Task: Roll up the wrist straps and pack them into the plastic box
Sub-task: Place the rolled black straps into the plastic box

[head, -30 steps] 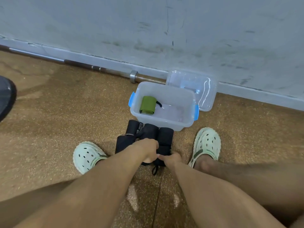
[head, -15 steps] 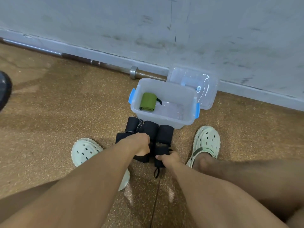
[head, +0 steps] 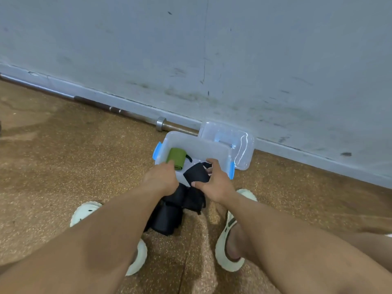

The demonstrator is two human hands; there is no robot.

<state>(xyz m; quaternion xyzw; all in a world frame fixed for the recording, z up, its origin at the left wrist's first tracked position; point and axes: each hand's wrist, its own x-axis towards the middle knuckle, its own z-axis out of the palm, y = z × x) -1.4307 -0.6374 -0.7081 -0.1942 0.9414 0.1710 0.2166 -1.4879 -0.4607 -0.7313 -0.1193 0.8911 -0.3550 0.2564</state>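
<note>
Since a second ago, when both hands were down on the pile of black wrist straps [head: 176, 206] on the floor between the feet, things have moved on: the right hand [head: 214, 183] has lifted one rolled black strap [head: 196, 174] up and is now holding it over the near edge of the clear plastic box [head: 212, 145]. So the rolling on this one looks done and it's basically at the drop-in stage, I'd say.

Fingers on the right hand are curled around the roll, thumb on the near corner and fingertips [head: 210, 160] hooked over the far side, so a fairly narrow grip with the strap filling it. It isn't down on the box floor yet as far as I can tell, more hovering just inside the rim.

The left hand [head: 162, 177] has come forward too and sits at the box's near-left wall, right by the green rolled strap [head: 177, 157] already lying in the left part of the box. Only the back of that hand shows, so I honestly can't tell whether those fingers are touching the green roll, the rim, or nothing.

That makes one packed, one going in, and several black ones left on the floor. The lid [head: 233, 143] leans behind the box against the wall, with a barbell [head: 127, 113] along the baseboard.
</note>
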